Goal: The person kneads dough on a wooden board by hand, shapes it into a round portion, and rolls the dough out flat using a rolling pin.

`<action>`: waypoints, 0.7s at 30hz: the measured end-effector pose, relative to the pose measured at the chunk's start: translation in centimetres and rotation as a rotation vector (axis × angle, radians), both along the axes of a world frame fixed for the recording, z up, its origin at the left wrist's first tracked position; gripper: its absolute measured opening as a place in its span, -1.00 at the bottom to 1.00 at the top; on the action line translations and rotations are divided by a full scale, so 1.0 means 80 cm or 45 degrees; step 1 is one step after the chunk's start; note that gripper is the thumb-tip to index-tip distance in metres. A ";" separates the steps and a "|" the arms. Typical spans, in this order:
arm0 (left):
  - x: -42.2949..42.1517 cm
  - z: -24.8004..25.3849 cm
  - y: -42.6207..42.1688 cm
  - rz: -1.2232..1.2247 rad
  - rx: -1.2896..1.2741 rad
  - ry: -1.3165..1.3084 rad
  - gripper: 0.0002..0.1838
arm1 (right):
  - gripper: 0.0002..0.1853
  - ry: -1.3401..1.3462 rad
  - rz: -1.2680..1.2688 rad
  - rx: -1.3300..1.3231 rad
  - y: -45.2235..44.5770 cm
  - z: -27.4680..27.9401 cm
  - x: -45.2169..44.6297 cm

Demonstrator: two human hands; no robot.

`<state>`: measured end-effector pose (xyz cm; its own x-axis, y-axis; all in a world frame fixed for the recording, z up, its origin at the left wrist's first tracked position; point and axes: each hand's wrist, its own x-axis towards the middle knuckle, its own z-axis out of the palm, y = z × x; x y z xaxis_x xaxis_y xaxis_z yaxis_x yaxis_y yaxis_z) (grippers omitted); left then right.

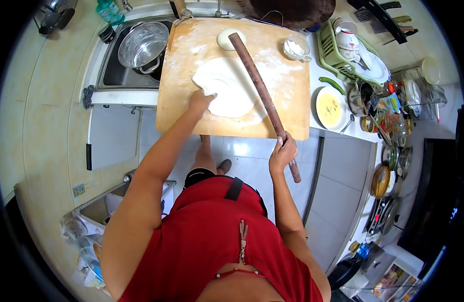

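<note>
A flat, pale sheet of dough (pixel 227 90) lies on a floured wooden board (pixel 179 116). My left hand (pixel 201 100) pinches the lower left edge of the sheet, which is slightly lifted there. My right hand (pixel 283 152) is wrapped round the lower part of a long dark rolling pin (pixel 262 93), which slants across the right side of the dough and past the board's front edge. Behind the sheet sits a round lump of dough (pixel 231 39), close to the pin's far end. A glass cup of white powder (pixel 296 48) stands at the board's back right.
A metal pot (pixel 143 45) sits in the sink (pixel 116 75) at the left. Right of the board are a bowl of yellow liquid (pixel 331 108), a green pepper (pixel 332 84), a spoon (pixel 348 124) and a green dish rack (pixel 328 48). Bottles and jars stand farther right.
</note>
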<state>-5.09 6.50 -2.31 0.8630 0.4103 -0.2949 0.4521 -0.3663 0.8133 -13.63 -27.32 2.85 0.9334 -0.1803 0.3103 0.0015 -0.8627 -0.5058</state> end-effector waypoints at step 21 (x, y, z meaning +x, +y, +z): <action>0.053 -0.031 -0.327 0.283 -1.887 0.351 -0.72 | -0.66 0.003 -0.025 -0.026 -0.028 0.017 0.019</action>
<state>-0.85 -19.69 -4.76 0.6765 -0.2811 -0.6807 0.5809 0.7719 0.2584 -12.14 -29.57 4.21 0.9306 -0.1919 0.3118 -0.0166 -0.8729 -0.4877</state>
